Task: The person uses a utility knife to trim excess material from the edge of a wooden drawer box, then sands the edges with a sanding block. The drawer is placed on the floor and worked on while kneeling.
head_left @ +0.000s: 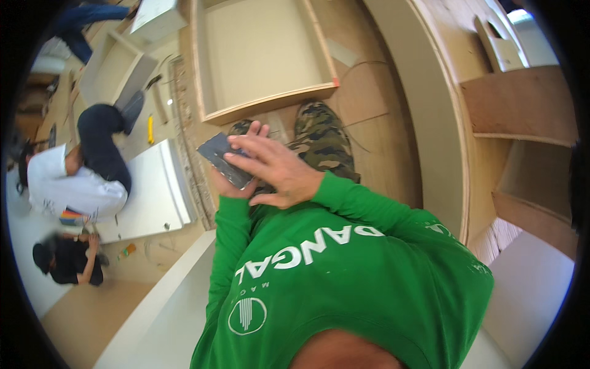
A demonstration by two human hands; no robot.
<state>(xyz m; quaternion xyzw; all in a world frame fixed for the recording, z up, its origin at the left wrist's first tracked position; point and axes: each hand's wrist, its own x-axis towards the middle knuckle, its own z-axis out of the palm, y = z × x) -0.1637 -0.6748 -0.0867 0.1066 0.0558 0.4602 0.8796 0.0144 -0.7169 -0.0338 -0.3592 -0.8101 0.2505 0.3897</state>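
Observation:
In front of my body, a dark grey rectangular sheet (216,151) that looks like sandpaper sits tilted, with pale, worn edges. My left hand (226,186) supports it from below, and its fingers are mostly hidden behind the sheet. Across the top of the sheet lies my right hand (279,171), palm down, with its fingers stretched and spread apart. Just beyond my hands is a shallow wooden box (270,103) like a drawer, with a pale inner bottom and bare wood edges. Its near edge is by my camouflage-clad knees (322,132).
A tall wooden cabinet frame (445,111) stands close on my right. To the left are a hammer (159,104), a yellow-handled tool (150,129) and a white panel (147,190). People (80,184) sit or crouch at the left, near another drawer box (117,67).

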